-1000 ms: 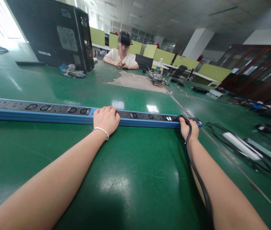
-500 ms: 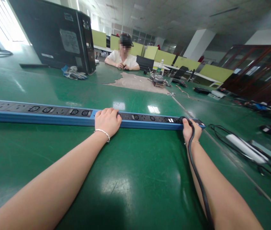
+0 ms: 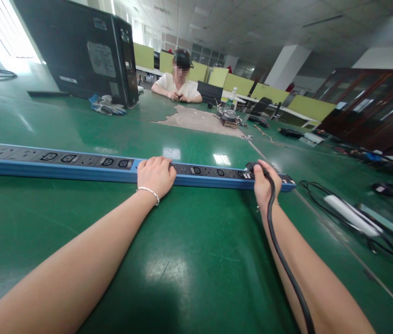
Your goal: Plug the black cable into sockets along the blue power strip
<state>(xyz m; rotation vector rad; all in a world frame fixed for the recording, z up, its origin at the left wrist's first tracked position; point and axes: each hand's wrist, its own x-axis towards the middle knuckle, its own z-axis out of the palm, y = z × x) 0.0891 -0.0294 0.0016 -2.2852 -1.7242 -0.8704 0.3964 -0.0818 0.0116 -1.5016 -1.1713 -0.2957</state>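
Note:
A long blue power strip (image 3: 210, 181) with a row of black sockets lies across the green table (image 3: 196, 218). My left hand (image 3: 156, 175) is wrapped over the strip near its middle, its fingertips hidden behind the far side. In my right hand (image 3: 268, 182) is a black plug (image 3: 251, 165), gripped between thumb and fingers. The plug is over the strip's right part, near the sockets with white marks, and appears pulled clear of them. Its thick black cable (image 3: 284, 257) runs down along my right forearm.
A black computer case (image 3: 78, 51) stands at the far left, with work gloves (image 3: 107, 105) beside it. Across the table sits a person (image 3: 179, 86). A bottle (image 3: 231, 96) and metal parts (image 3: 229, 115) are at the back. To the right lie a white bar (image 3: 352, 215) and cables.
My right hand has lifted the plug off the strip's right end and shifted it left. My left hand stays in place on the strip.

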